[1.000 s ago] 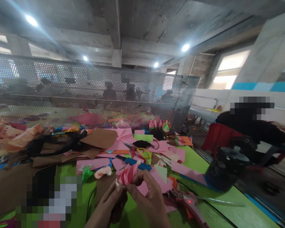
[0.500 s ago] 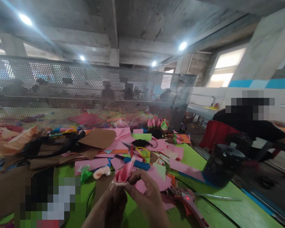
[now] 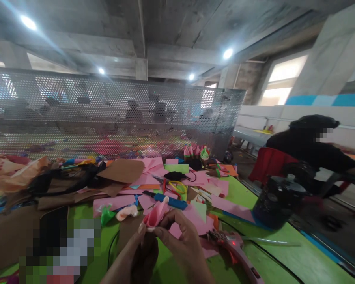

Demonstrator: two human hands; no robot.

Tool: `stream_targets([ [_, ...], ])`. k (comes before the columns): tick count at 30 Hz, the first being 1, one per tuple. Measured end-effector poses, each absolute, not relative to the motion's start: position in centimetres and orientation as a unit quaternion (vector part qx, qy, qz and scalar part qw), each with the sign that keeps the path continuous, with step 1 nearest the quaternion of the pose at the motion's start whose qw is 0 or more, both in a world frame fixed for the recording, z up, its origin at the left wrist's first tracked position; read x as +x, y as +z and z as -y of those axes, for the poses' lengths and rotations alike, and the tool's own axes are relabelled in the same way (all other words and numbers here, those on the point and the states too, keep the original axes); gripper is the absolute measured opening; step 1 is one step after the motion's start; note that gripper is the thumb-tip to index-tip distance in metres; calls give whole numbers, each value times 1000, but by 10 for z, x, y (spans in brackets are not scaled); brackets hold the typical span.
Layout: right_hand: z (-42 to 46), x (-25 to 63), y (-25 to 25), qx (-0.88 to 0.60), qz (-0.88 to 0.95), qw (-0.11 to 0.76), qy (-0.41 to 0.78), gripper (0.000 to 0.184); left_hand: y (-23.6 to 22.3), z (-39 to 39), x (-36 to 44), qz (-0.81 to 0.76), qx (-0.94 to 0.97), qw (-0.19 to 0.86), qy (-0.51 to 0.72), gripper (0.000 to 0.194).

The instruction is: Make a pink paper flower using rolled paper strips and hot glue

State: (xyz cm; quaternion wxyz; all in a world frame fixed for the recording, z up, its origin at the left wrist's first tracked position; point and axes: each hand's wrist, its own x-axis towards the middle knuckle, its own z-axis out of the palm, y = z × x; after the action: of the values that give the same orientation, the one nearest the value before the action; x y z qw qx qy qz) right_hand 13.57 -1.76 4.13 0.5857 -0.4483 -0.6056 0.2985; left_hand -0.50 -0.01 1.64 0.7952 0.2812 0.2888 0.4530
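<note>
A pink folded-paper swirl (image 3: 154, 216) with a small pale ball at its tip and a pale strip round its base is between my hands. My left hand (image 3: 133, 248) is closed round its underside, which is mostly hidden. The thumb and fingertips of my right hand (image 3: 180, 236) pinch the right side of the base strip. Just beyond lies a blue utility knife (image 3: 171, 201). To the right, a pink glue gun (image 3: 233, 244) with a lit red light and a clear glue stick rests on the green table (image 3: 284, 252).
Pink paper sheets (image 3: 195, 221), brown card (image 3: 122, 170), and lumps of green clay (image 3: 107, 215) and peach clay (image 3: 127, 213) cover the table. Finished paper cones (image 3: 205, 153) stand near a perforated metal screen (image 3: 106, 114). A dark jar (image 3: 279, 201) is at right; a person in black sits beyond.
The swirl has tilted slightly and sits a little lower. My right fingers have shifted slightly along its base; both hands keep hold.
</note>
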Motion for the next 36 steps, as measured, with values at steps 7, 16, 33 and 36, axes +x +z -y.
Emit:
stream_targets([
  [7,18,139,41,-440,609,587,302,24,16,6,-14,-288,286,790,461,29],
  [16,19,138,43,-455,610,593,263,24,18,1,-7,-282,286,792,460,18],
  [33,17,147,46,-442,589,607,298,25,26,8,-9,-252,287,819,428,33],
  [36,17,144,45,-451,595,596,295,21,25,9,-8,-262,285,829,403,42],
])
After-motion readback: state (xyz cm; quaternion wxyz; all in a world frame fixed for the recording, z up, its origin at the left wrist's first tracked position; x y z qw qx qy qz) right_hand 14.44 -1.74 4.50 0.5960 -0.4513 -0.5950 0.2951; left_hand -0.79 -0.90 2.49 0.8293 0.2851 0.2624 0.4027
